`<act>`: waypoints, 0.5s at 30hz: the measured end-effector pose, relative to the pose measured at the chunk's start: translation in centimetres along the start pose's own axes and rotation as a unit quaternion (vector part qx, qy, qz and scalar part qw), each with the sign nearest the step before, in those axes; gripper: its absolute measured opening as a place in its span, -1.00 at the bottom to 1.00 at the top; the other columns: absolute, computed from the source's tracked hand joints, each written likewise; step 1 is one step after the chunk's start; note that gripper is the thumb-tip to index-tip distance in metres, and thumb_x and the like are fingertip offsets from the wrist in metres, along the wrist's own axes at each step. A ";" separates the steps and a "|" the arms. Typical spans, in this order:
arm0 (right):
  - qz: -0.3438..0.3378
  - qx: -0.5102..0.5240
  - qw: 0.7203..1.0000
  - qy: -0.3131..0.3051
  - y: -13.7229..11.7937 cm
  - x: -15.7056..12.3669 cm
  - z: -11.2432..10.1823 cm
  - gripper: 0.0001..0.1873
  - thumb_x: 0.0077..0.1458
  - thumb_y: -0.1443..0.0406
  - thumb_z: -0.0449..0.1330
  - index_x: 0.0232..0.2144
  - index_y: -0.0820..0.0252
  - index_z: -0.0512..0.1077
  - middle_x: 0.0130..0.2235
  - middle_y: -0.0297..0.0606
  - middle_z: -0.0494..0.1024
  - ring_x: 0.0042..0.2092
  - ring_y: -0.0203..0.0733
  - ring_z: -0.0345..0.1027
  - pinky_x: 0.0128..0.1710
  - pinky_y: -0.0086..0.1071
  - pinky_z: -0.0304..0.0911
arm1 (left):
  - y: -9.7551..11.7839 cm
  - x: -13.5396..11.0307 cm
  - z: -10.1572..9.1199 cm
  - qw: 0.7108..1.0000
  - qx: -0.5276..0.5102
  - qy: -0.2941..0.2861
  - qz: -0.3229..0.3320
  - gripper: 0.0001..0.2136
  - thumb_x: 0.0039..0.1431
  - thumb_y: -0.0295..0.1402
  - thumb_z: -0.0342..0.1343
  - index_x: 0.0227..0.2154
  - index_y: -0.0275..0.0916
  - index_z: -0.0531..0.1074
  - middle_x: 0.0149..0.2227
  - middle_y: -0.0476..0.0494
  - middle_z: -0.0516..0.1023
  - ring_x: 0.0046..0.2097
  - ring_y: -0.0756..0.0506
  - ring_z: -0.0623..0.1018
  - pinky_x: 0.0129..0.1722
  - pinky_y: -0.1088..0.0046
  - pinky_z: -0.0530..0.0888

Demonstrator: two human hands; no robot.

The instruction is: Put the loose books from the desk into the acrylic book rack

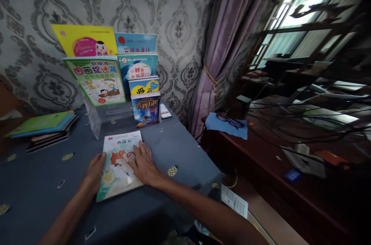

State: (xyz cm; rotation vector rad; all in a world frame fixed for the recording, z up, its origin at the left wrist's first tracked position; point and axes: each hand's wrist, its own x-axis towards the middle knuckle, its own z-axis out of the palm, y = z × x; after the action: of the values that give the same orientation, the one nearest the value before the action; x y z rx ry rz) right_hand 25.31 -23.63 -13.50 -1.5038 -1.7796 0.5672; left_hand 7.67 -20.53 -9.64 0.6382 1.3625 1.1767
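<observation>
A storybook (pixel 120 177) with a white and pale green illustrated cover lies face up on the dark cloth-covered table, in front of a clear acrylic stand. My left hand (pixel 95 169) holds its left edge, thumb near the cover's rim and the other fingers mostly hidden. Across the right part of the cover my right hand (pixel 144 164) lies flat with its fingers apart. Just behind, the clear stand (pixel 116 119) carries several upright books, among them a green picture book (pixel 102 82), a yellow book (pixel 87 42) and a small dark blue book (pixel 145 109).
A stack of books (pixel 48 125) lies at the table's left. Patterned wallpaper and a purple curtain (pixel 220 44) stand behind. To the right, a dark red desk (pixel 261 160) holds glasses (pixel 230 120) on a blue cloth (pixel 214 123) and tangled black cables (pixel 313 115).
</observation>
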 end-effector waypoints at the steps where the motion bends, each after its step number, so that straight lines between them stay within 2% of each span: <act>1: 0.006 0.014 1.000 0.007 0.1 0.0 0.1 -0.35 0.30 0.08 0.08 0.33 0.28 0.19 0.42 0.12 0.04 0.44 0.25 -0.15 0.37 0.23 -0.11 | -0.1 -0.2 0.1 1.000 0.005 0.007 0.004 -0.76 0.15 -0.31 0.28 -0.15 -0.26 0.49 -0.49 -0.10 0.62 -0.46 -0.13 0.64 -0.42 0.37 0.62; 4: 0.030 0.066 0.997 0.035 0.6 0.3 0.7 -0.24 0.31 0.05 0.06 0.38 0.39 0.06 0.44 0.16 -0.03 0.46 0.22 -0.23 0.39 0.18 -0.11 | -0.1 -0.7 0.5 1.000 -0.004 0.007 0.005 -0.76 0.20 -0.28 0.23 -0.12 -0.27 0.51 -0.48 -0.13 0.64 -0.46 -0.16 0.65 -0.41 0.33 0.63; 6: 0.048 0.104 0.992 0.058 1.1 0.5 1.1 -0.21 0.31 0.01 0.05 0.39 0.39 0.04 0.43 0.15 0.00 0.46 0.18 -0.19 0.39 0.14 -0.08 | 0.0 -1.2 0.9 1.000 -0.021 -0.009 -0.004 -0.77 0.23 -0.27 0.18 -0.12 -0.28 0.51 -0.46 -0.16 0.65 -0.45 -0.17 0.66 -0.39 0.30 0.64; 8: 0.072 0.142 0.983 0.086 1.5 0.9 1.4 -0.23 0.30 -0.02 0.05 0.36 0.34 0.11 0.39 0.13 0.14 0.43 0.15 -0.05 0.36 0.12 0.01 | 0.1 -1.6 1.5 0.999 -0.044 -0.029 -0.010 -0.77 0.27 -0.27 0.13 -0.11 -0.30 0.51 -0.42 -0.20 0.66 -0.42 -0.18 0.67 -0.35 0.28 0.64; 11: 0.101 0.196 0.966 0.138 1.7 1.8 1.4 -0.32 0.29 -0.09 0.02 0.24 0.24 0.32 0.22 0.06 0.44 0.30 0.11 0.24 0.24 0.06 0.22 | 0.2 -1.9 2.3 0.996 -0.071 -0.053 0.007 -0.74 0.32 -0.24 0.06 -0.09 -0.31 0.50 -0.34 -0.25 0.68 -0.34 -0.21 0.69 -0.28 0.23 0.64; 15: 0.071 0.244 0.956 0.149 0.1 3.1 0.2 -0.35 0.29 -0.16 -0.05 0.05 0.17 0.47 0.00 -0.04 0.61 0.08 0.06 0.47 0.08 -0.06 0.36 | 0.6 -1.2 2.6 0.989 -0.078 -0.089 0.093 -0.55 0.27 0.03 0.04 -0.13 -0.29 0.51 -0.24 -0.26 0.68 -0.18 -0.26 0.68 -0.18 0.20 0.62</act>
State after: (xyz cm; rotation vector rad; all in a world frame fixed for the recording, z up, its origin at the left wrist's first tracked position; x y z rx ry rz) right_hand 25.06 -20.61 -12.90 -1.2905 -1.1978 0.7443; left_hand 10.18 -20.70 -8.13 0.7510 1.0669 1.3277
